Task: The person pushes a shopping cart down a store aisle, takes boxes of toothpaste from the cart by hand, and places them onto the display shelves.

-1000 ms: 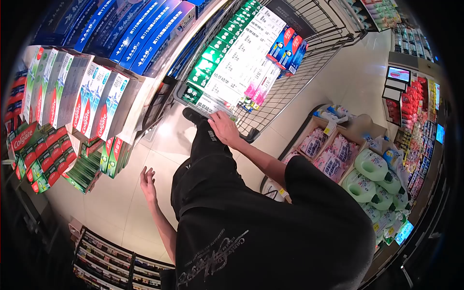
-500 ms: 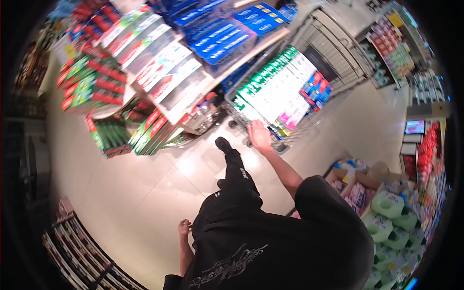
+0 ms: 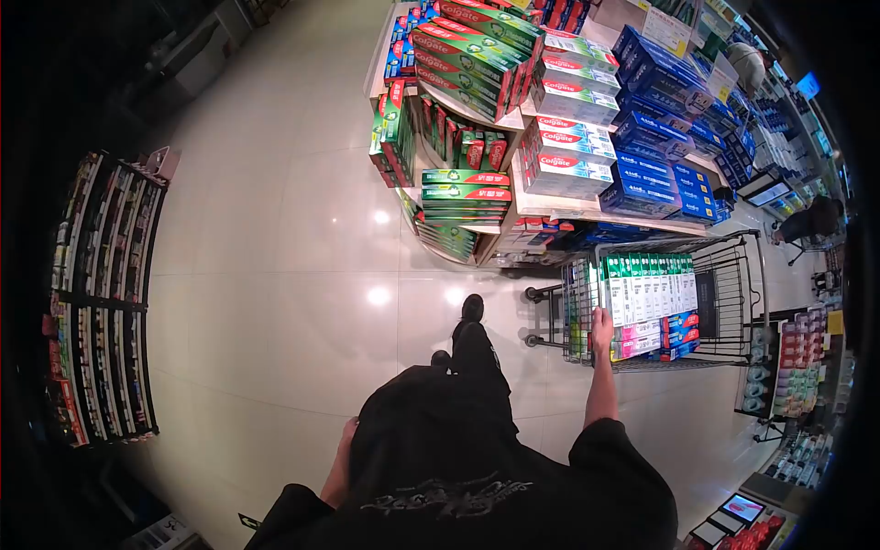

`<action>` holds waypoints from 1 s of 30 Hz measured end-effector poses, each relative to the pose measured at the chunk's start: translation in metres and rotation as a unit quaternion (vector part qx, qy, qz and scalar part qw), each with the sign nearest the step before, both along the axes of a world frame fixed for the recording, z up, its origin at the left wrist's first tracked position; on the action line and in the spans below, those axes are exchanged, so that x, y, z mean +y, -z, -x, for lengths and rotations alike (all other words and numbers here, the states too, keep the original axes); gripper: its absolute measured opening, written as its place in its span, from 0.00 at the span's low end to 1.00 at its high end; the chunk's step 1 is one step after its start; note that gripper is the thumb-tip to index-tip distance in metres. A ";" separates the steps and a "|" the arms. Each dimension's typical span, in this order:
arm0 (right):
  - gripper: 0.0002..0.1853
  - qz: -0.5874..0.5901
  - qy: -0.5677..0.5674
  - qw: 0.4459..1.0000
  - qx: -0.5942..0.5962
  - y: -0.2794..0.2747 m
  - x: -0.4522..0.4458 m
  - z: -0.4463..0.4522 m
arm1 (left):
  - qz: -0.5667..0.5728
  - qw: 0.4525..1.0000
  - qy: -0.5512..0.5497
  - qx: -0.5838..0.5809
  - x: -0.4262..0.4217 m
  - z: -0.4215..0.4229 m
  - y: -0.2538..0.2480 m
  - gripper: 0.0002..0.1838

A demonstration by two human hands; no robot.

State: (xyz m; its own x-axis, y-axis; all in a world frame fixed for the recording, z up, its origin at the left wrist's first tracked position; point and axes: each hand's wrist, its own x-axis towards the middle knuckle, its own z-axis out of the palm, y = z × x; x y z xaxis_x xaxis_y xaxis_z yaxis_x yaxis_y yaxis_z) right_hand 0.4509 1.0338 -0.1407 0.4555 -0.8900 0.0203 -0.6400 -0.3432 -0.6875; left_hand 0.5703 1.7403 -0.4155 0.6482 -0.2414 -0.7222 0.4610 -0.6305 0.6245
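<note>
My right hand [image 3: 601, 330] is at the near end of a wire shopping cart [image 3: 733, 321], its fingers wrapped on the cart's end rim. Inside the cart stands a row of green-and-white boxes [image 3: 651, 291]. Pink-and-white boxes [image 3: 639, 340] and blue-and-red boxes [image 3: 680, 332] lie beside them. My left hand [image 3: 349, 431] hangs low by my left side, partly behind my dark clothing, and its fingers are too hidden to make out.
A display of Colgate toothpaste boxes [image 3: 568, 147] and blue boxes [image 3: 646, 179] rises ahead, close to the cart. A low rack [image 3: 105, 302] stands at the left. More shelves [image 3: 802, 357] line the right edge. A person [image 3: 811, 220] is at the far right.
The view has swung left, so the display now lies ahead and the cart to the right. My right hand stays at the cart's end. My left hand has dropped closer to my body.
</note>
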 end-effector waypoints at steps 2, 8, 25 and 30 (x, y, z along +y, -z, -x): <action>0.15 0.062 -0.029 0.995 -0.069 0.000 0.008 -0.006 | 0.019 0.999 0.033 0.000 0.000 -0.018 -0.018 0.26; 0.20 0.022 0.068 0.992 0.104 -0.029 0.033 0.000 | 0.030 0.995 -0.046 0.081 -0.026 -0.108 -0.084 0.26; 0.32 -0.043 0.171 0.948 0.265 -0.082 0.133 0.017 | 0.001 0.993 0.057 0.099 -0.083 -0.285 -0.170 0.25; 0.30 -0.052 0.141 0.940 0.305 -0.102 0.146 0.018 | 0.016 0.991 0.108 0.072 -0.129 -0.332 -0.216 0.26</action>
State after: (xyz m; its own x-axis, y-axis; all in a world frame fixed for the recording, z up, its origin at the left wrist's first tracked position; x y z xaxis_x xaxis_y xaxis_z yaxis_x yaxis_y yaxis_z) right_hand 0.4328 1.1799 -0.0388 0.1001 -0.9599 -0.2619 -0.9817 -0.0524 -0.1830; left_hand 0.9027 1.6115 -0.1992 0.4692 -0.3877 -0.7934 0.4038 -0.7048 0.5832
